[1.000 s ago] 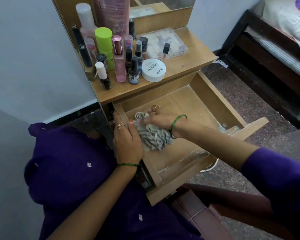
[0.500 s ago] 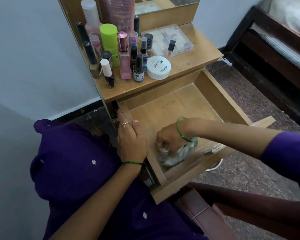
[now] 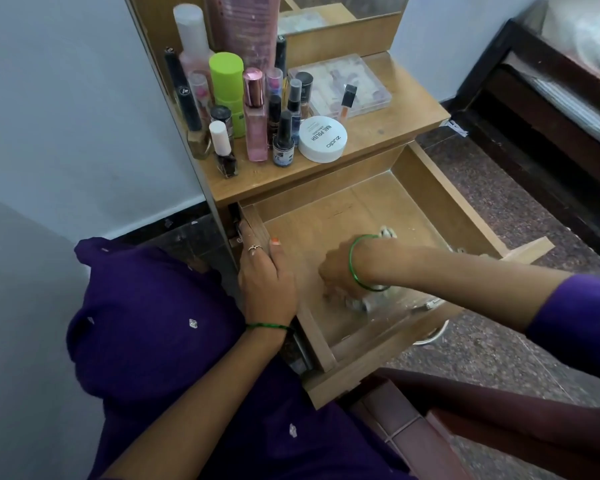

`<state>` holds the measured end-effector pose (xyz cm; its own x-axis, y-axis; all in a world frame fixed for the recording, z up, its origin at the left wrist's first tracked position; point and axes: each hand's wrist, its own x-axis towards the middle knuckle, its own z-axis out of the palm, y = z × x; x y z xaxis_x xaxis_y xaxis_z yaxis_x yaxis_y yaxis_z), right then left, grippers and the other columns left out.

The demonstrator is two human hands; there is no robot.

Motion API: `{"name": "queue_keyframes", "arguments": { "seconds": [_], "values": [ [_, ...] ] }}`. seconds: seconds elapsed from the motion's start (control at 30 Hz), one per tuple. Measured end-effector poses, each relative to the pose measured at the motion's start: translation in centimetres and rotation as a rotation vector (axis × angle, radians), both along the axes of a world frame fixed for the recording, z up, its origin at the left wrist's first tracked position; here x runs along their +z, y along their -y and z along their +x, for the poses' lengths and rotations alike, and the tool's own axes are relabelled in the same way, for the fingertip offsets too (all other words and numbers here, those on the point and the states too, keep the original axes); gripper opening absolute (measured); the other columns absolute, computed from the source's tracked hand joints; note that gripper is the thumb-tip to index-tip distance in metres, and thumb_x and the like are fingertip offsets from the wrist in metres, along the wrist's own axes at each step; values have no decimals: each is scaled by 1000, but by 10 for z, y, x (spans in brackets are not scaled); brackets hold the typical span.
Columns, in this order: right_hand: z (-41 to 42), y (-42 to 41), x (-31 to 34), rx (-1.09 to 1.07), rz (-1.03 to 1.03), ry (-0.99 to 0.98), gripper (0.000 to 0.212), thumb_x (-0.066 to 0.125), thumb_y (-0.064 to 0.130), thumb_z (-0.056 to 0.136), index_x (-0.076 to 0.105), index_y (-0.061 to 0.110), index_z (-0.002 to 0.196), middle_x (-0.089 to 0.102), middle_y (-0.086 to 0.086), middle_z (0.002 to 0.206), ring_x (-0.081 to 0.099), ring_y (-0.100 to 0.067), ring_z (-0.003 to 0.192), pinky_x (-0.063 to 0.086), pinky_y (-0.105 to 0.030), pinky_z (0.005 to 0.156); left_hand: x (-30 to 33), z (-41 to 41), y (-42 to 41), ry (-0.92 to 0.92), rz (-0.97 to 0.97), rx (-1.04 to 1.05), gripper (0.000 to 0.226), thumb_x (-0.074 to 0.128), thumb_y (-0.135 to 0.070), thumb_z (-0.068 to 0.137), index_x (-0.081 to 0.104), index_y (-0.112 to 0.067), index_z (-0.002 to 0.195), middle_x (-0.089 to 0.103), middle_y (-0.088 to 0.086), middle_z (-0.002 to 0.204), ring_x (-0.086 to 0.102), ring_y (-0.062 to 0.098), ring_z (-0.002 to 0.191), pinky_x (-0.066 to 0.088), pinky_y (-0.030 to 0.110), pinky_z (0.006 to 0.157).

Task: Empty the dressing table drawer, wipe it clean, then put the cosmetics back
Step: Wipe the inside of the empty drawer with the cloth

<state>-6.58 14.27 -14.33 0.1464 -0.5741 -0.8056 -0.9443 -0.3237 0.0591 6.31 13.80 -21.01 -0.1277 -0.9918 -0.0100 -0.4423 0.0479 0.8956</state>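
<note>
Head view, drawer: the drawer (image 3: 354, 216) stands pulled out below the counter (image 3: 395, 129), its wooden floor bare of cosmetics.
Head view, right hand: the right hand (image 3: 340, 271) presses a crumpled cloth (image 3: 364, 301) onto the drawer floor near the front wall; its fingers curl round the cloth, which is blurred.
Head view, left hand: the left hand (image 3: 267, 282) rests along the drawer's left wall, fingers fairly straight over the edge, steadying it.
Head view, cosmetics: the bottles (image 3: 253, 116) stand crowded on the counter's left part, with a white tub (image 3: 323, 138) and a clear palette case (image 3: 340, 86) beside them.
Risk: a hard wipe could rock the extended drawer, or a lifted elbow could knock the tightly packed bottles over.
Risk, corners: dust may remain in the far corners if the cloth stays near the front.
Writing: the tub lid reads "NAIL POLISH" and what looks like "zudio"; smaller print is illegible.
</note>
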Motion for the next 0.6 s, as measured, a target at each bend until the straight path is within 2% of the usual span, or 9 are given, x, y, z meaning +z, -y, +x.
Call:
{"name": "queue_keyframes", "arguments": {
  "seconds": [0.03,0.13,0.27,0.33,0.37,0.43,0.47,0.53,0.6],
  "values": [
    [0,5,3,-12,-52,18,30,60,22,83,60,11,111,61,-6,101,63,-28,89,48,-29,70,0,0,1,0,4,2,70,23,-50,93,11,-15,151,45,19,140,48,29,126,42,47,103],
    [1,7,7,-244,-37,358,23,66,16,80,58,14,102,61,-8,101,59,-26,93,49,-34,78,-1,1,2,13,0,11,72,22,-52,91,13,-12,151,50,22,132,51,32,119,43,48,100],
    [1,-27,-4,-462,67,627,19,70,13,78,58,21,90,62,-6,97,59,-25,86,51,-38,78,2,0,0,1,1,-4,68,25,-45,94,12,-11,151,42,15,144,44,24,130,38,43,109],
    [-18,-26,-10,-338,118,457,22,69,14,78,61,23,97,62,1,98,60,-25,92,52,-37,79,3,0,0,-3,-9,-5,67,26,-44,94,11,-10,151,41,14,145,43,22,131,37,42,110],
    [-31,-16,-11,-282,111,262,25,66,16,80,61,22,104,62,1,104,60,-25,96,51,-35,77,2,0,0,-4,-16,-4,67,26,-44,95,11,-11,151,41,13,145,43,22,131,37,42,110],
    [-45,1,-2,-168,44,-120,26,57,20,85,61,17,110,63,-2,112,60,-28,93,49,-30,67,1,-1,0,-7,-14,-2,67,25,-45,95,10,-13,151,40,13,146,43,22,132,37,43,110],
    [-48,7,3,-101,13,-205,24,56,20,86,62,15,108,63,-3,107,59,-27,87,46,-27,61,1,-1,0,-5,-6,-1,67,25,-45,95,10,-13,151,41,13,145,43,22,131,38,44,109],
    [-47,13,13,-87,-62,-16,18,61,17,83,62,16,101,60,0,94,55,-21,81,40,-24,60,0,0,0,2,8,9,67,24,-47,94,11,-15,151,45,15,141,47,24,127,40,45,106],
    [-38,11,20,-283,-18,346,20,68,15,80,64,19,99,60,5,94,53,-10,78,40,-20,65,-1,0,1,6,5,19,68,23,-51,93,13,-17,151,51,17,132,53,27,118,45,47,100]
  ]
}}
